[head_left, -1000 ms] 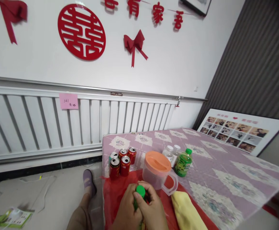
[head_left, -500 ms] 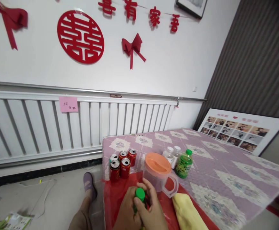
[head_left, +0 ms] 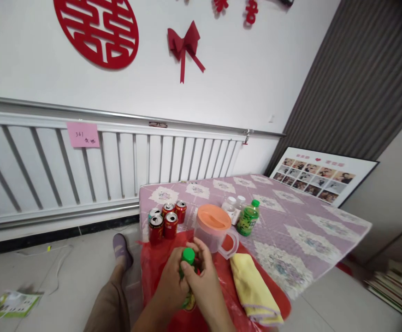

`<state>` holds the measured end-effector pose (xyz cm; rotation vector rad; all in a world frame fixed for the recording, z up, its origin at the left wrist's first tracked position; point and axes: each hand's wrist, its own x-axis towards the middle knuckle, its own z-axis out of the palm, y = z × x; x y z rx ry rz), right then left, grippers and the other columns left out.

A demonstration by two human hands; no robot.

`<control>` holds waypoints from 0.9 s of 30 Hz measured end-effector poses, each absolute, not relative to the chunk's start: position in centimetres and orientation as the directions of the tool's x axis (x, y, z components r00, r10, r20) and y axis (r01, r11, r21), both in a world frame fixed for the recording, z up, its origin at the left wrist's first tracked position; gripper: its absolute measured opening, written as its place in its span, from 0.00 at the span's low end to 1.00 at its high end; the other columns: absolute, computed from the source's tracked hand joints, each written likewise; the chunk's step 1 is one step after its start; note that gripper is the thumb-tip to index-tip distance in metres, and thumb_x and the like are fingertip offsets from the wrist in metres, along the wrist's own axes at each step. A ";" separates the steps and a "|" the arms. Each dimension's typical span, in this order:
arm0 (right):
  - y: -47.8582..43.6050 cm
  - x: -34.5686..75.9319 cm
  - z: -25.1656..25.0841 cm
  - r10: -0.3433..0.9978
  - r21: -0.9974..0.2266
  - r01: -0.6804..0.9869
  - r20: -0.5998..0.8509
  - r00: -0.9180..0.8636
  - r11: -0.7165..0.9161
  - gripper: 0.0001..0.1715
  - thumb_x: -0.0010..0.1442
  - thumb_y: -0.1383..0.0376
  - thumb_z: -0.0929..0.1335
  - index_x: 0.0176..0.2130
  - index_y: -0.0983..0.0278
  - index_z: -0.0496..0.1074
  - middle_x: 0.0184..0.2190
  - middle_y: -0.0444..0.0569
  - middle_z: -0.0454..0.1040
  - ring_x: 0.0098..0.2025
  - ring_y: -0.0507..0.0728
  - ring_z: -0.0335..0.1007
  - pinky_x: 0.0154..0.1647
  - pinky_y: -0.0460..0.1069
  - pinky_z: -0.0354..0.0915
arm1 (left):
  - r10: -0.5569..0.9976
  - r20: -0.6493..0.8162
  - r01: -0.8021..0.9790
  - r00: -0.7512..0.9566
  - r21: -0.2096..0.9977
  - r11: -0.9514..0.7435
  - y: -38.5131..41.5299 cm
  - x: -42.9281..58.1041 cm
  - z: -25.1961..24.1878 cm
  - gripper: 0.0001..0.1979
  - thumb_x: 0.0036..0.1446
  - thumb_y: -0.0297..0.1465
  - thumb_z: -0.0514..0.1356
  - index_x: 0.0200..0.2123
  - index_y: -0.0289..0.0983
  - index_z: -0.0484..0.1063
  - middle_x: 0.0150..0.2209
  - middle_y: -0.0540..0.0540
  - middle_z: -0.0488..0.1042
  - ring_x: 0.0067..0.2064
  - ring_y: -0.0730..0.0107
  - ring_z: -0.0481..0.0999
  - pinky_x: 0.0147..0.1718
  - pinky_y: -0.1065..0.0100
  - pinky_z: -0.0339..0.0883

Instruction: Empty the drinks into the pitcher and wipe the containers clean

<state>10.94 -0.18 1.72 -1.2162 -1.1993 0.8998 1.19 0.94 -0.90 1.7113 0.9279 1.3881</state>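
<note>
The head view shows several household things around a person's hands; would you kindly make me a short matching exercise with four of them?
Things:
1. Nearest bottle
2. Jug
3. Folded cloth
4. Paper note

Descriptions:
A. Yellow, on the red sheet
B. Pink, on the front of the radiator
C. Held between the left hand and the right hand
D. Topped with an orange lid

Right pairs: 1-C, 2-D, 3-A, 4-B
</note>
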 end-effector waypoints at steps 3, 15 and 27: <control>0.0 10.7 1.9 0.956 -0.974 0.127 0.209 0.207 0.186 0.21 0.47 0.66 0.70 0.44 0.62 0.70 0.41 0.50 0.78 0.43 0.59 0.75 0.46 0.52 0.70 | 0.886 0.441 0.096 0.145 0.885 -0.456 0.9 1.2 -0.8 0.10 0.54 0.28 0.53 0.41 0.38 0.67 0.38 0.45 0.71 0.40 0.62 0.71 0.41 0.61 0.67; 0.0 10.7 1.8 0.962 -0.982 0.091 0.181 0.204 0.165 0.26 0.47 0.65 0.70 0.47 0.63 0.69 0.45 0.52 0.77 0.46 0.59 0.74 0.49 0.52 0.69 | 0.885 0.437 0.095 0.161 0.885 -0.455 0.8 1.0 -0.6 0.10 0.58 0.30 0.52 0.43 0.38 0.66 0.40 0.44 0.71 0.42 0.62 0.72 0.43 0.61 0.66; -0.2 10.8 1.1 0.969 -0.985 0.066 0.168 0.183 0.159 0.31 0.50 0.64 0.70 0.54 0.61 0.65 0.51 0.53 0.73 0.52 0.60 0.70 0.54 0.53 0.66 | 0.885 0.432 0.090 0.173 0.888 -0.451 0.8 0.9 -0.5 0.12 0.57 0.30 0.52 0.44 0.37 0.67 0.41 0.44 0.72 0.41 0.63 0.72 0.42 0.62 0.66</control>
